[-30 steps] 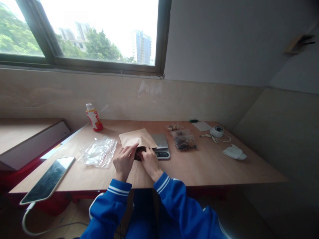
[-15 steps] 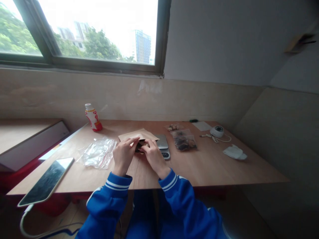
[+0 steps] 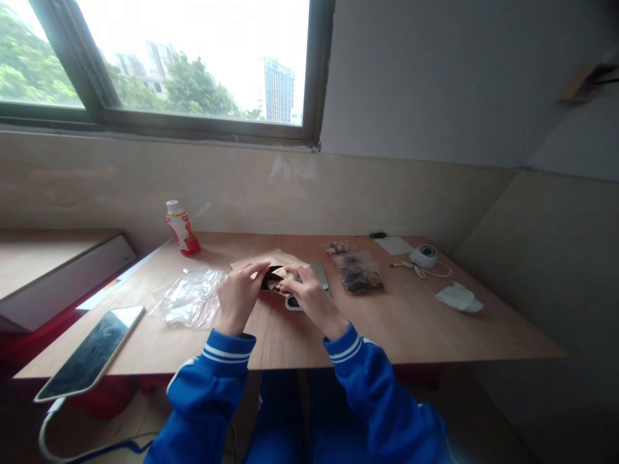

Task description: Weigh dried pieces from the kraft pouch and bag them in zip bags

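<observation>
A brown paper bag is held over the kitchen scale, its mouth spread wide toward me. My left hand pinches the left side of that mouth. On the right side, my right hand grips the bag's edge, fingertips at the opening. Pale pieces show inside against a dark interior; their kind I cannot make out. Part of the scale is hidden behind the bag and my right hand.
A crumpled clear plastic bag and a phone on a cable lie left, with a bottle behind. To the right are zip bags of dark and pale pieces, a white camera and a folded white cloth or tissue.
My right hand has shifted right, pulling the paper bag's mouth wider. The pale pieces inside now show more clearly, and the bag covers the scale differently.
</observation>
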`<move>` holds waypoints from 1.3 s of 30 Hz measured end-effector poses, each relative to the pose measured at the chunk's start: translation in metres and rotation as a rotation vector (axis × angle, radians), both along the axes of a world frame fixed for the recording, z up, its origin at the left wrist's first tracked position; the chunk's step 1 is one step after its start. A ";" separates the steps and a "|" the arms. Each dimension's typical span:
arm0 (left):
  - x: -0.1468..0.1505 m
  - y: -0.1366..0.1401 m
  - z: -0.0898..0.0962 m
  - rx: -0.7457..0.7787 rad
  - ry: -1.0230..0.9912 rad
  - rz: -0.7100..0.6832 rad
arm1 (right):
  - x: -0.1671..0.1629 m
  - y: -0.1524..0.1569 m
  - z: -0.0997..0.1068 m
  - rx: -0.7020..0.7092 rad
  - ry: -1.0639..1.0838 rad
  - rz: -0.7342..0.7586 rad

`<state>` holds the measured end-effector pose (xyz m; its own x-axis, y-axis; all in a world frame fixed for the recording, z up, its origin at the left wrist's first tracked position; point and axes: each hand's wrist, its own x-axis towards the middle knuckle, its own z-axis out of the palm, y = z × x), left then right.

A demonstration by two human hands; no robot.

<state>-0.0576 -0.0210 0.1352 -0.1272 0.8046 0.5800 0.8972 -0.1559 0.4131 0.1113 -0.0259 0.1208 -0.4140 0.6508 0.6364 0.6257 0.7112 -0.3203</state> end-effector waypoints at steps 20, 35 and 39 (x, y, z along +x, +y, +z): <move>-0.033 -0.002 -0.007 0.003 -0.023 0.042 | 0.059 0.083 -0.072 -0.149 0.155 -0.289; -0.033 -0.008 -0.007 -0.042 0.000 0.018 | 0.061 0.092 -0.090 -0.236 0.069 -0.308; -0.032 -0.010 -0.006 -0.060 0.004 0.025 | 0.060 0.100 -0.097 -0.247 0.075 -0.292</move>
